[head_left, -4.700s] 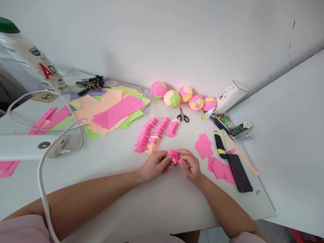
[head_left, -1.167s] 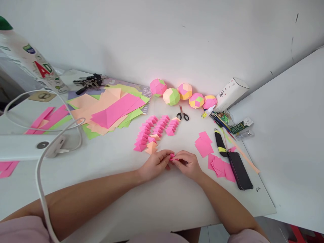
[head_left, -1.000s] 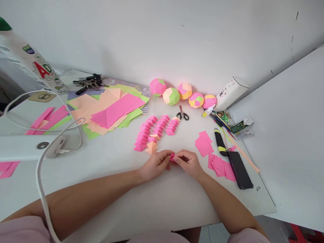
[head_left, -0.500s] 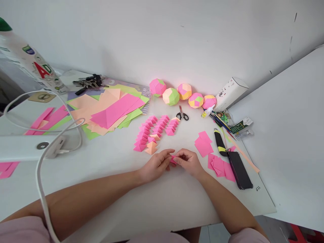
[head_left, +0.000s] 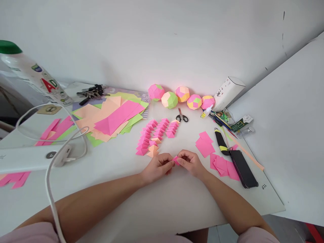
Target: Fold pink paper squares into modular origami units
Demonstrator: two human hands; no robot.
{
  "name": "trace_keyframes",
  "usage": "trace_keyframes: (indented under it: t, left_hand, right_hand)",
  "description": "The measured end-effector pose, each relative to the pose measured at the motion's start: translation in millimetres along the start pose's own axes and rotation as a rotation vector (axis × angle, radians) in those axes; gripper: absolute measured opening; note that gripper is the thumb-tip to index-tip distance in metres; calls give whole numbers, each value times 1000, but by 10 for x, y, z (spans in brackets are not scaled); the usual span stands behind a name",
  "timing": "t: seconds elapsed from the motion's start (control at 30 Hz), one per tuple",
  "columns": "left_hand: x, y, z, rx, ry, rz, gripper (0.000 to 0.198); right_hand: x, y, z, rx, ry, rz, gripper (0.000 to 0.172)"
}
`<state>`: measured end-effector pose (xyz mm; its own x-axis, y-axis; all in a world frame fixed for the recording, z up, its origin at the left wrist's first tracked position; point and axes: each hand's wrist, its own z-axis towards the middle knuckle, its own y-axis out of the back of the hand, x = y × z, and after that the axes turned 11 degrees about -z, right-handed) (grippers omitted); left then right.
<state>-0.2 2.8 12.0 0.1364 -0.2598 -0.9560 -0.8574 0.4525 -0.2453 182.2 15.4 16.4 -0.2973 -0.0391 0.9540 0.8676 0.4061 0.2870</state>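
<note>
Between my two hands is a small folded piece of pink paper (head_left: pixel 176 160), pinched from both sides over the front of the table. The fingers of my left hand (head_left: pixel 158 167) are closed on its left edge. Thumb and fingers of my right hand (head_left: pixel 190 163) grip its right side, hiding part of it. Just beyond my hands stand rows of folded pink paper units (head_left: pixel 144 138), with a few peach paper units (head_left: pixel 153 151) among them. Flat pink paper squares (head_left: pixel 205 145) lie right of my right hand.
Scissors (head_left: pixel 181 116) lie before several paper balls (head_left: pixel 169 100) along the wall. Coloured sheets (head_left: pixel 118 116) and keys (head_left: pixel 92 92) are at left, near a white bottle (head_left: pixel 48 81) and a power bank (head_left: pixel 27 157) with its cable. A box cutter (head_left: pixel 221 141) and phone (head_left: pixel 243 168) lie right.
The pink paper shows more between my fingers, and the fingers of my left hand have drawn in to a pinch. The whole view has shifted slightly.
</note>
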Motion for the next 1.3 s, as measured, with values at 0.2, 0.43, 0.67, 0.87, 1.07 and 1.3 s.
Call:
trace_keyframes:
  t: [0.2, 0.43, 0.67, 0.87, 1.07, 1.3]
  left_hand:
    - [-5, -20, -10, -6, 1, 37, 28]
    - [72, -28, 16, -53, -37, 34, 34]
    - [128, 3, 45, -34, -48, -48, 35]
    - [104, -4, 42, -31, -44, -49, 35]
    - [75, -2, 43, -90, -17, -85, 35]
    - [88, 16, 58, -82, 1, -118, 33]
  right_hand:
    - [-3, -10, -14, 33, -24, 13, 24]
    - [-66, -66, -39, 33, -8, -21, 20]
    - [-97, -75, -43, 19, -19, -115, 15]
    - [-83, -82, -50, 17, 0, -88, 11]
    - [-86, -52, -35, 26, -57, 21, 11]
    - [-128, -18, -20, 27, -84, 41, 12]
